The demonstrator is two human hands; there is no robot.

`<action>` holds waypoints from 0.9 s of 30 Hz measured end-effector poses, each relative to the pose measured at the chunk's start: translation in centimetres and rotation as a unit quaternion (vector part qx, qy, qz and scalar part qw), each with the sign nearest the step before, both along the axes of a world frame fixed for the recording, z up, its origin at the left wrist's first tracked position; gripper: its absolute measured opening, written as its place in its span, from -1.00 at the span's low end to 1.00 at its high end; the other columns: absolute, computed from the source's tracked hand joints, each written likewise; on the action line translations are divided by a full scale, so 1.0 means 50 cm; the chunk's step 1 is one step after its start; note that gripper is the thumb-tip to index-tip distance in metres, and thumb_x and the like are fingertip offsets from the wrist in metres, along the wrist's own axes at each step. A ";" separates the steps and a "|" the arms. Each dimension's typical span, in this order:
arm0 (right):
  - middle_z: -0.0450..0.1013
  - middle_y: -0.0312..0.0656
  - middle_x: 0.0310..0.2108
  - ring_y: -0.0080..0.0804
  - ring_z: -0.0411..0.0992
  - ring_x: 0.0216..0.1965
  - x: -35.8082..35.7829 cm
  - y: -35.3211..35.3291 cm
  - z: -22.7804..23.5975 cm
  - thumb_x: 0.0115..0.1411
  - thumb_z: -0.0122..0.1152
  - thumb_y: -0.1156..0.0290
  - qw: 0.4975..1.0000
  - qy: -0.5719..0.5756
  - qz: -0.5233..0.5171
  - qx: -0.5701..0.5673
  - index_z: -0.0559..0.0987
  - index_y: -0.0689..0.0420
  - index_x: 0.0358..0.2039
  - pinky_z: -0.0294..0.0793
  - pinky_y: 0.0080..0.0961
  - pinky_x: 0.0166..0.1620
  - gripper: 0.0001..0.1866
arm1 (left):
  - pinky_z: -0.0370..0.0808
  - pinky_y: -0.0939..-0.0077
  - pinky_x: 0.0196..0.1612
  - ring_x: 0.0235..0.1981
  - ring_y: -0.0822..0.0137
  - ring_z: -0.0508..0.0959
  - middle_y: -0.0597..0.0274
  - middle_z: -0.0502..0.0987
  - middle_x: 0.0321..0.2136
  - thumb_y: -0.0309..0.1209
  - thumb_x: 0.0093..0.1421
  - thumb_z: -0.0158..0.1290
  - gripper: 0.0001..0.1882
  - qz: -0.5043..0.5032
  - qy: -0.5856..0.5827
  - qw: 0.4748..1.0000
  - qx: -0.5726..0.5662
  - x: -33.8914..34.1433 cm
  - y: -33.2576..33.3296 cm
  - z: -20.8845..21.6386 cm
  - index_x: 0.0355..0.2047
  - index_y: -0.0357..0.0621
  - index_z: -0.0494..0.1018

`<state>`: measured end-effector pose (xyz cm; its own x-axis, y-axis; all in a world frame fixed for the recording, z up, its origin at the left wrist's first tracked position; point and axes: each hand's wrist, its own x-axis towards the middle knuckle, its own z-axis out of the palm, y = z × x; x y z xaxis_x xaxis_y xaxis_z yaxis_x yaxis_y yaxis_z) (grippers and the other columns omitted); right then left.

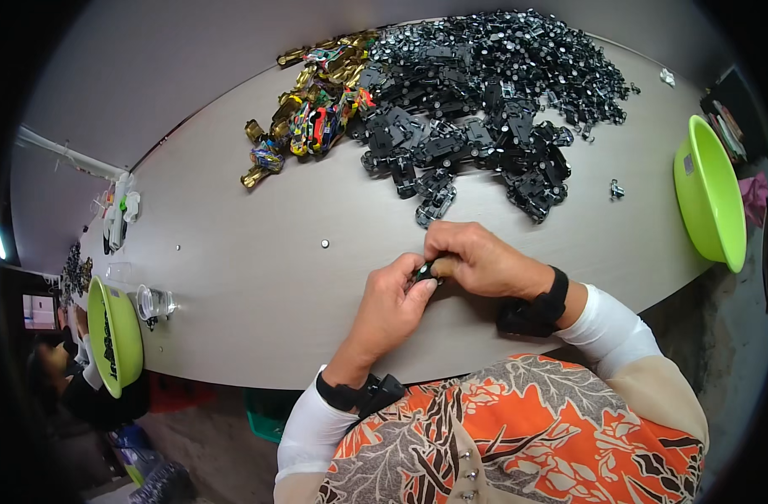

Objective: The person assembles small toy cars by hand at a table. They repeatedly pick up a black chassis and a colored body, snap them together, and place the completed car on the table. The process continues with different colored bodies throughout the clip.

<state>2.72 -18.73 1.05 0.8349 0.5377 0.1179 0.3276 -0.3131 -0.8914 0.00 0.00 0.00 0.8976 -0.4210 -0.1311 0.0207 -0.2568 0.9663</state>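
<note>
My left hand (384, 309) and my right hand (489, 262) meet over the near part of the table, fingers pinched together on a small dark toy car part (425, 271). My fingers cover most of it, so its full shape stays hidden. Just beyond them lies a heap of black toy car chassis (438, 144), whose nearest pieces almost reach my right fingers. Behind this spreads a large pile of small wheel-and-axle pieces (518, 50). Shiny gold and multicoloured car bodies (318, 128) lie at the heap's left side.
A lime green basin (693, 197) stands at the table's right edge, and another green basin (132, 336) holding dark parts is at the left. Beside that one is a clear plastic cup (155, 301). A loose wheel (325, 244) lies left of my hands. Another person (65, 361) sits far left.
</note>
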 end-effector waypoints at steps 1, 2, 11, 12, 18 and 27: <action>0.37 -0.06 -0.45 -0.09 0.39 -0.38 -0.005 0.010 0.000 -0.04 0.16 0.62 1.000 -0.018 -0.001 -0.002 0.40 0.23 -0.44 0.37 -0.30 -0.34 -0.86 | 0.34 0.65 -0.47 -0.55 0.53 0.39 0.30 0.44 -0.56 -0.57 0.11 0.00 -0.80 0.001 -0.007 1.000 0.008 -0.005 0.005 -0.003 -0.22 -0.33 0.41; 0.36 -0.03 -0.45 0.01 0.38 -0.37 -0.010 0.019 -0.001 -0.02 0.14 0.61 0.999 -0.035 -0.002 -0.004 0.39 0.24 -0.45 0.37 -0.26 -0.34 -0.88 | 0.33 0.71 -0.44 -0.50 0.62 0.38 0.38 0.42 -0.52 -0.58 0.13 -0.02 -0.81 0.002 -0.013 1.000 0.017 -0.011 0.011 -0.004 -0.21 -0.33 0.41; 0.39 -0.05 -0.43 -0.03 0.41 -0.37 0.006 0.016 0.003 0.00 0.19 0.47 0.994 -0.104 0.044 -0.008 0.44 0.22 -0.38 0.40 -0.27 -0.32 -0.82 | 0.32 0.65 -0.51 -0.53 0.55 0.40 0.26 0.46 -0.48 -0.60 -0.03 0.08 -0.77 0.082 0.033 0.996 -0.017 -0.148 0.150 0.085 -0.29 -0.35 0.47; 0.39 -0.07 -0.44 -0.05 0.41 -0.38 0.019 0.003 0.009 -0.03 0.17 0.51 0.989 -0.139 -0.018 -0.047 0.43 0.22 -0.39 0.41 -0.25 -0.31 -0.83 | 0.30 0.69 -0.51 -0.51 0.57 0.39 0.26 0.46 -0.44 -0.62 -0.05 0.08 -0.76 0.100 0.010 0.995 0.008 -0.174 0.187 0.094 -0.30 -0.36 0.48; 0.36 -0.20 -0.33 -0.17 0.27 -0.30 0.038 0.004 0.031 -0.12 0.20 0.56 0.954 -0.233 -0.051 -0.181 0.42 0.17 -0.40 0.36 -0.34 -0.29 -0.78 | 0.46 0.66 -0.41 -0.50 0.52 0.51 0.19 0.54 -0.47 -0.63 -0.12 0.18 -0.62 0.277 0.134 0.945 0.111 -0.332 0.356 0.054 -0.21 -0.38 0.50; 0.42 -0.21 -0.36 -0.17 0.31 -0.28 0.030 0.008 0.003 -0.09 0.21 0.59 0.982 -0.179 0.046 -0.024 0.46 0.16 -0.46 0.33 -0.38 -0.20 -0.85 | 0.39 0.37 -0.01 -0.13 0.09 0.53 -0.06 0.54 -0.19 -0.45 0.00 0.14 -0.64 0.206 -0.238 0.925 0.213 0.065 0.288 0.111 -0.16 -0.32 0.49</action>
